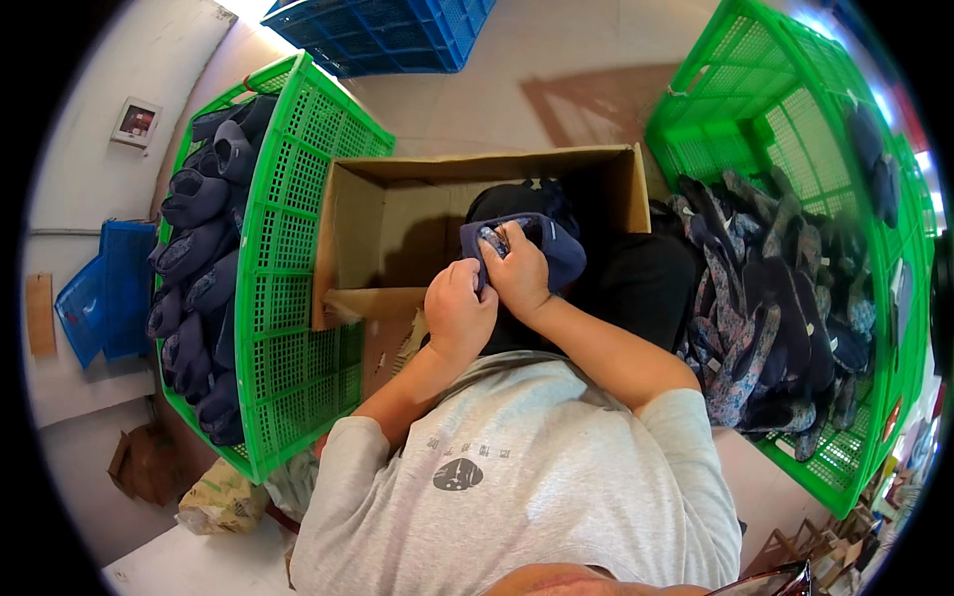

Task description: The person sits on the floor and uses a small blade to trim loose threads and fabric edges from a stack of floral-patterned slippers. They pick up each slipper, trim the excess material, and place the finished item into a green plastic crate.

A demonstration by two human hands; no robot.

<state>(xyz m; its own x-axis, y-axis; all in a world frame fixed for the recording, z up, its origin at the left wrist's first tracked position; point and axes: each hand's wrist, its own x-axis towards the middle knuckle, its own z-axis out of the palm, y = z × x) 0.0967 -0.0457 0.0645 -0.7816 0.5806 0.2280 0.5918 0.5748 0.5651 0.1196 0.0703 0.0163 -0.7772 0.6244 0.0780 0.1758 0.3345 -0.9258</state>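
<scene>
Over my lap, both hands grip one navy cloth slipper (562, 255) with a patterned lining showing at its opening. My left hand (460, 310) is closed on its near left edge. Closed around the rim beside it, my right hand (518, 270) has its thumb by the opening. The fingers inside or behind the cloth are hidden. An open cardboard box (354, 223) stands just beyond my hands, and dark items lie at its right end, partly behind the slipper.
To the left, a green plastic crate (298, 288) holds several navy slippers (195, 199). Another green crate (845, 477) on the right holds a pile of patterned and navy slipper pieces (765, 298). A blue crate (388, 35) stands at the far side.
</scene>
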